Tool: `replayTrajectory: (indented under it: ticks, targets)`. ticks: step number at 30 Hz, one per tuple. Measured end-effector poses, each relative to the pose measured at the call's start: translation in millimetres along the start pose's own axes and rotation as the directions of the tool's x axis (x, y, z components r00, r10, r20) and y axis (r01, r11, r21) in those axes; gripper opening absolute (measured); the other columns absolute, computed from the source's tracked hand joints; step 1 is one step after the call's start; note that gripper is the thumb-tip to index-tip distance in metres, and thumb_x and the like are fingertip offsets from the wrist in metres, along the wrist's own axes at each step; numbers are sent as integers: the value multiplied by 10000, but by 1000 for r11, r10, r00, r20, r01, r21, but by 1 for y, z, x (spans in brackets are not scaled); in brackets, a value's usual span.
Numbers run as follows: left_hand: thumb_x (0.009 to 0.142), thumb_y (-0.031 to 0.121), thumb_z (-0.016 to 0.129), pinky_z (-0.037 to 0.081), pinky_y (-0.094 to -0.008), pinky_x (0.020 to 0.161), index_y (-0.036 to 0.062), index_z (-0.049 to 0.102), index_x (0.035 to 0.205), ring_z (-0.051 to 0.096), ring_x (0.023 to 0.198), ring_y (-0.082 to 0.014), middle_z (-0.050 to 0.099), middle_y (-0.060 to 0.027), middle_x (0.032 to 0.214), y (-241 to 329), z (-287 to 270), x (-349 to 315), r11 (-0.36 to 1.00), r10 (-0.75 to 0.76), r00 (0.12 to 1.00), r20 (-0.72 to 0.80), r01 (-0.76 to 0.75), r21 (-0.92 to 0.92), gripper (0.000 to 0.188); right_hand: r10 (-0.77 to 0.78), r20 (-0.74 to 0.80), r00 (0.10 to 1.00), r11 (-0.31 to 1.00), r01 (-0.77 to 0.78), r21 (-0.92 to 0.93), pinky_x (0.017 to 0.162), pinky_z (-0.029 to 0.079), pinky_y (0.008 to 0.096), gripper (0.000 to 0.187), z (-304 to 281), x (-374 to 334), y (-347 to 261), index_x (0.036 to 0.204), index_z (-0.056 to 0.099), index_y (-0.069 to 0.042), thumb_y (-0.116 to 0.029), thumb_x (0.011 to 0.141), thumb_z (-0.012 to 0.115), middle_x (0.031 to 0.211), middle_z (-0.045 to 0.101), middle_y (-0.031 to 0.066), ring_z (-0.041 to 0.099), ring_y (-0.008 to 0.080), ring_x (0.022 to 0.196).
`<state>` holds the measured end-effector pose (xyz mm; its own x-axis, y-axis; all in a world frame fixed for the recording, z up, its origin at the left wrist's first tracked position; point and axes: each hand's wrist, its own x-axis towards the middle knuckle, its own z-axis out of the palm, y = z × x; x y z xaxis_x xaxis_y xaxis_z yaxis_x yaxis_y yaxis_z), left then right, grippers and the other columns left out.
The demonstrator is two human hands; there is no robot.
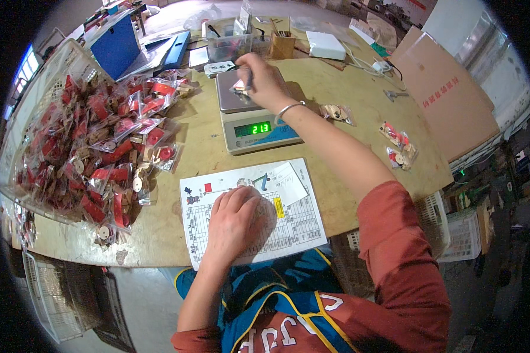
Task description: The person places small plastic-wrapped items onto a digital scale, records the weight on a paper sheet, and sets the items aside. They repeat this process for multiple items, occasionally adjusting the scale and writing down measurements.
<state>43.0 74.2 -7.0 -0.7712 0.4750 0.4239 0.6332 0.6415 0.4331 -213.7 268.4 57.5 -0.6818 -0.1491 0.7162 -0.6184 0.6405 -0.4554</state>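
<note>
Red sleeves [401, 250], hands [261, 82] apart (left [235, 216] on paper [303, 229])

2 bare hands, i.e. 1 L hand [235, 219] & 1 R hand [261, 78]; 1 bangle [287, 109]; 1 elec. scale [258, 145]; 1 printed sheet [303, 226] w/ 1 white slip [291, 183]; 1 mesh basket [76, 59]; lots of sm. clear bags [112, 141], overlapping, can't count; R of scale on 1 table [347, 156]: 1 bag [337, 114], then approx. 2 more nr edge; also 1 cardboard pc. [447, 94], 1 wooden holder [282, 46], 1 flat white box [325, 46]
</note>
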Motion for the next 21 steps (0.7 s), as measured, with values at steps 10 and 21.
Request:
replayTrajectory:
  ticks: [10, 21]
  targets:
    - [860, 198, 760, 419, -484, 1129, 43, 697, 1180, 577, 1289, -340, 632, -137, 1327, 1, -1, 0, 1000, -16, 1000, 14, 16, -24, 361, 244, 247, 938, 916, -139, -377, 1070, 370, 593, 251, -11, -13, 6, 1104, 665, -160, -283, 890, 705, 1154, 708, 134, 608, 361, 1226]
    - [807, 178, 788, 441, -489, 1094, 46, 699, 1174, 589, 1259, -346, 640, -139, 1312, 1, -1, 1, 999, 26, 1000, -10, -27, -17, 400, 500, 142, 854, 778, -372, -506, 838, 547, 520, 261, -154, -58, 96, 1095, 707, -134, -120, 845, 632, 996, 734, 213, 701, 422, 996]
